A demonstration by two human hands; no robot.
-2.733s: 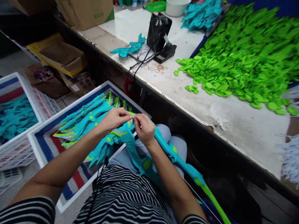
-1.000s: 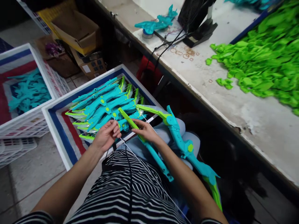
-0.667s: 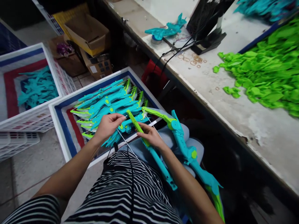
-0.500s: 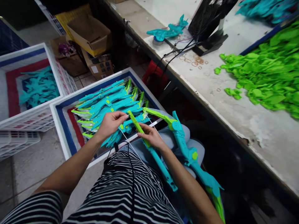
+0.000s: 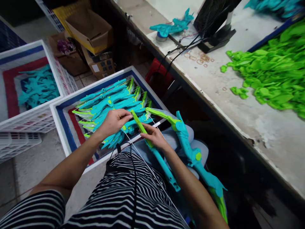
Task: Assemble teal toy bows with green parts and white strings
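My right hand (image 5: 153, 136) is wrapped round the green limb (image 5: 138, 122) of a teal-and-green plastic toy bow (image 5: 164, 167), which slants across my lap. Thumb and fingers of my left hand (image 5: 115, 121) pinch together at that limb's tip. A thin white string (image 5: 140, 153) runs taut from under the left fingers down across my striped shirt; its pinched end is hidden. Another toy bow (image 5: 184, 140), also teal with green ends, rests over my knees to the right of my right hand. Several strung toy bows (image 5: 111, 101) lie stacked in the basket before me.
The white plastic basket (image 5: 58, 122) touches my knees. Left of it, another basket (image 5: 53, 73) holds teal parts (image 5: 39, 87). At right, the worktable (image 5: 240, 109) carries a heap of green parts (image 5: 281, 70), a black fan (image 5: 211, 24) and rubber bands (image 5: 202, 58). Cardboard boxes (image 5: 89, 28) stand behind.
The view has shifted slightly. Both hands keep nearly the same hold at the green limb; the left fingers have barely moved at its tip.
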